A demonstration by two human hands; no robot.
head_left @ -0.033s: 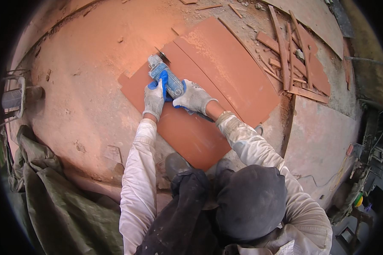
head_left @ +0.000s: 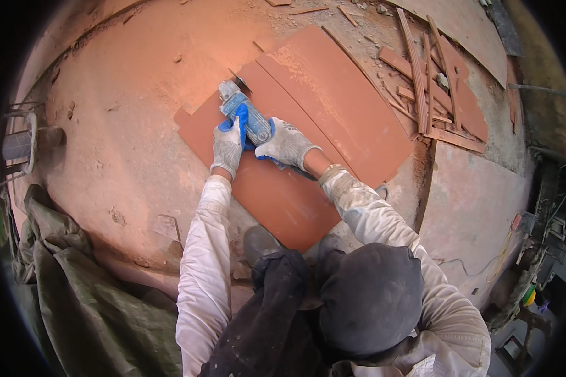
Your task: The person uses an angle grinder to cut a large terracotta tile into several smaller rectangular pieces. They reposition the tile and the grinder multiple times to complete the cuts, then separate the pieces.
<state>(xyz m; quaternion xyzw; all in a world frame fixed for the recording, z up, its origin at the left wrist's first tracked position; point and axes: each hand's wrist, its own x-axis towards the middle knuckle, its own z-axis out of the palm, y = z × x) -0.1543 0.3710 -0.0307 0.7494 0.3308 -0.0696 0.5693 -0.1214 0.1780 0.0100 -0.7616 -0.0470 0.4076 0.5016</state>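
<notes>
Both my gloved hands are on a blue angle grinder (head_left: 237, 104). My left hand (head_left: 227, 148), in a grey glove with blue palm coating, wraps around its front body. My right hand (head_left: 285, 144) is closed round the rear of the body. The grinder's thin disc (head_left: 239, 82) stands on edge at the far end, along the far left side of a large reddish-brown sheet (head_left: 346, 107). A long straight line runs across this sheet, and its near part (head_left: 289, 207) lies beneath my forearms. Whether the disc touches the sheet is hard to see.
Reddish strips (head_left: 415, 75) and offcuts lie piled at the far right among rubble. Orange dust (head_left: 188, 44) covers the ground at the far left. A dark green tarp (head_left: 75, 276) is bunched at the near left; a pale slab (head_left: 471, 207) lies at right. My boots (head_left: 259, 244) are by the sheet's near edge.
</notes>
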